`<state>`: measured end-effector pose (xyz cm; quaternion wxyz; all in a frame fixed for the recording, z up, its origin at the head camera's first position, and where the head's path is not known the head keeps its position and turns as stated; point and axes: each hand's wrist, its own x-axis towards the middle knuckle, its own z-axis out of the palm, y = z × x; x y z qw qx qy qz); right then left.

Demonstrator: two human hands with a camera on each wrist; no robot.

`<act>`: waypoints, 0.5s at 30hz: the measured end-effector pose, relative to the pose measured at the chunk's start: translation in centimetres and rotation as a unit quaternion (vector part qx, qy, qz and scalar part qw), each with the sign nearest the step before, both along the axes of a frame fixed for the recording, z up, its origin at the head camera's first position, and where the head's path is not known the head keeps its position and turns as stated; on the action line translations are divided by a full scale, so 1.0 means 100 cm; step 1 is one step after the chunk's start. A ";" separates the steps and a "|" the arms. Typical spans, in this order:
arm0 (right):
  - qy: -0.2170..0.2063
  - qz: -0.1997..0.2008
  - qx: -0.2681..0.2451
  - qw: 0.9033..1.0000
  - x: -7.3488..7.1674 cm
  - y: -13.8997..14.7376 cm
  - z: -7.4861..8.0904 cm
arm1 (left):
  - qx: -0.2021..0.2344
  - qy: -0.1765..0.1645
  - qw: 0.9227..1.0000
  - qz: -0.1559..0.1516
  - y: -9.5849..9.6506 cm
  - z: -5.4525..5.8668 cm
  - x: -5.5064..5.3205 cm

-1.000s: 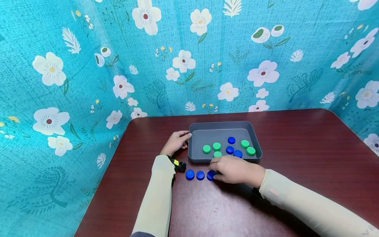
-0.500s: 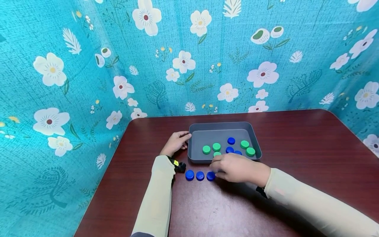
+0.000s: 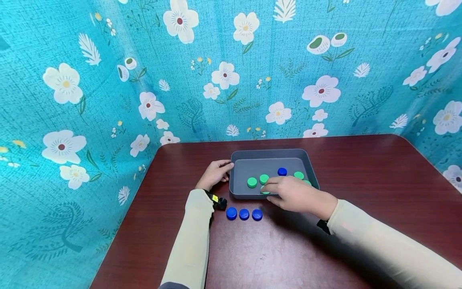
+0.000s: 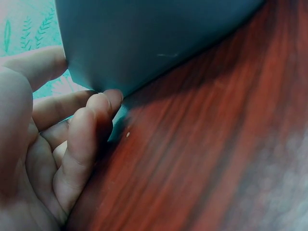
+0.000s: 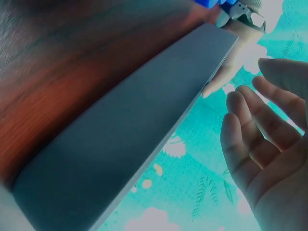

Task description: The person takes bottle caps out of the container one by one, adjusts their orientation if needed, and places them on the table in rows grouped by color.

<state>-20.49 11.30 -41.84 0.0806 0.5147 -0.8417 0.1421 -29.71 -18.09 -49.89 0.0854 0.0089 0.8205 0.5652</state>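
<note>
My left hand (image 3: 213, 175) holds the left side of the grey tray (image 3: 249, 165), its thumb at the rim and its curled fingers against the outer wall in the left wrist view. Over the tray's front rim hovers my right hand (image 3: 294, 194), fingertips just above a green bottle cap (image 3: 265, 192). Its loosely bent fingers (image 5: 233, 132) hold nothing in the right wrist view. Inside the tray lie several more green caps (image 3: 252, 182) and a blue cap (image 3: 282, 171); my right hand hides part of the contents.
Three blue caps stand in a row before the tray: a left one (image 3: 231, 213), a middle one (image 3: 244, 214) and a right one (image 3: 257, 214). They rest on the dark red table (image 3: 231, 257). A flowered turquoise curtain (image 3: 202, 48) hangs behind.
My right hand has left the right-hand blue cap of the row and moved up over the tray's front rim, covering two blue caps inside. My left hand has stayed at the tray.
</note>
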 end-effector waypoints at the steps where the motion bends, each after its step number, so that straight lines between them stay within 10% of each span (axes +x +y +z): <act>1: 0.000 -0.004 0.001 1.000 -0.001 0.001 0.000 | 0.000 -0.001 1.000 0.000 0.000 0.000 0.000; 15: -0.010 -0.060 0.006 0.998 -0.013 0.018 -0.005 | 0.003 -0.003 1.000 -0.003 0.000 0.000 -0.001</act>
